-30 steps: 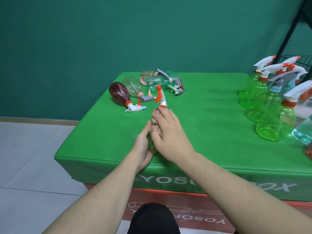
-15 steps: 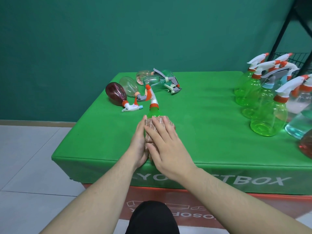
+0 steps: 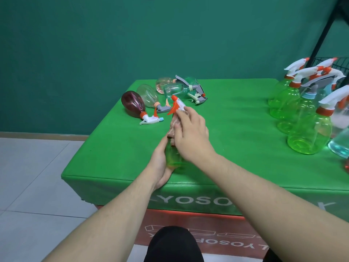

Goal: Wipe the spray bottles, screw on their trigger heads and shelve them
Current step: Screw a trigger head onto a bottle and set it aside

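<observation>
Surface [image 3: 236, 133]: broad flat block under smooth bright green cloth, white lettering on the front drop; both hands work over its near edge.
Upright bottles [image 3: 309, 133]: cluster of clear lime-green plastic bottles, bulbous, with white and orange trigger heads, well to the right of the hands; contents cannot be told.
Lying bottles [image 3: 133, 103]: loose heap beyond the hands, to their left; one dark maroon, others clear or pale green, teardrop-shaped, trigger heads on.
Held bottle [image 3: 172, 157]: translucent green plastic, lying on its side between the hands, neck pointing away.
Left hand [image 3: 160, 163]: curled round the held bottle's base.
Right hand [image 3: 190, 135]: fingers wrapped over the cloth.
Cloth [image 3: 174, 123]: pinkish, nubbly, pressed on the held bottle's neck.
Trigger head [image 3: 176, 104]: white with orange lever, just past the right fingertips.
</observation>
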The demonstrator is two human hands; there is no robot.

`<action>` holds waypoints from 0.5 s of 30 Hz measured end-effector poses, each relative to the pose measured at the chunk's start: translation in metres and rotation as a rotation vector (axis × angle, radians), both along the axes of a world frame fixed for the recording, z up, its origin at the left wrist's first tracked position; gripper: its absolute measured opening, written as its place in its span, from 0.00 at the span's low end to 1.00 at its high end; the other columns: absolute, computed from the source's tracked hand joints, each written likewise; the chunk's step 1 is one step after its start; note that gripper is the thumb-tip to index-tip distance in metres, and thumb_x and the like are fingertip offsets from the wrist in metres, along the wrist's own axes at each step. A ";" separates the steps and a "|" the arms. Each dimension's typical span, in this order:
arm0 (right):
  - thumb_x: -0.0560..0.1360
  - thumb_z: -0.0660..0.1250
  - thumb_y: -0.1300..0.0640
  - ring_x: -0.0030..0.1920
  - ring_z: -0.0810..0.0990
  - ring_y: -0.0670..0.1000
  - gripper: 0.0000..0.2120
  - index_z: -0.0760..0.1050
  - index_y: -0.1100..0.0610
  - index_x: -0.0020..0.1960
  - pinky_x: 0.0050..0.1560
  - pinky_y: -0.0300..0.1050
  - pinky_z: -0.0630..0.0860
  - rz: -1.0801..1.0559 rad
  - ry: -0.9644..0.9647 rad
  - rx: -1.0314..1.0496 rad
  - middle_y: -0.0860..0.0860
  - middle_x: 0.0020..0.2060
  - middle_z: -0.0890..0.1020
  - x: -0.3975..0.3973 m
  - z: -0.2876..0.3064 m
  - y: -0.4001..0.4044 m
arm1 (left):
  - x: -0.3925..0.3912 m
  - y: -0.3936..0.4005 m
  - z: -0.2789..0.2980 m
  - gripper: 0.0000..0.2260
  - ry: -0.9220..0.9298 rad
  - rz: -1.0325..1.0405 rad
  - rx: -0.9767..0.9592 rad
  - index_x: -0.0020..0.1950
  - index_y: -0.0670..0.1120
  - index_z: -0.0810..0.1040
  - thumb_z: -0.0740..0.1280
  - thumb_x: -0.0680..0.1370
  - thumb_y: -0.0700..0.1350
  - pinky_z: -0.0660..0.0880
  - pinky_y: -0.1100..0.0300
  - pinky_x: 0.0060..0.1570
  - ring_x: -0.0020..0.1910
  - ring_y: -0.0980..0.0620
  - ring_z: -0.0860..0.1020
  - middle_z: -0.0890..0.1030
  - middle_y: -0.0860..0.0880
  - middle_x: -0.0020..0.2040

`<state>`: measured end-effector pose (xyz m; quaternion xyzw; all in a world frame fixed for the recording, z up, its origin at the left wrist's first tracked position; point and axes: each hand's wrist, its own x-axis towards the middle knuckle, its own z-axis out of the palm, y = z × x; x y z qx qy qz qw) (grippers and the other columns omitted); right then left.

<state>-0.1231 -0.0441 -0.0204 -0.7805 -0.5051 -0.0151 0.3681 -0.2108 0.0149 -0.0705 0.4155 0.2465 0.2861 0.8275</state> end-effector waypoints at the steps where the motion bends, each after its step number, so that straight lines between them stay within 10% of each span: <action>1: 0.84 0.55 0.52 0.74 0.59 0.54 0.21 0.67 0.52 0.76 0.75 0.58 0.59 -0.006 0.030 -0.014 0.50 0.76 0.63 0.001 0.002 0.004 | 0.001 0.001 -0.001 0.18 0.005 0.013 -0.008 0.55 0.49 0.86 0.57 0.86 0.51 0.78 0.51 0.53 0.50 0.47 0.83 0.86 0.43 0.53; 15: 0.82 0.51 0.53 0.76 0.61 0.56 0.25 0.70 0.60 0.74 0.79 0.49 0.54 0.149 -0.077 0.010 0.59 0.76 0.67 -0.008 -0.019 -0.011 | 0.001 -0.004 0.001 0.19 0.084 0.060 0.006 0.60 0.51 0.83 0.56 0.86 0.59 0.81 0.50 0.53 0.49 0.53 0.86 0.88 0.48 0.54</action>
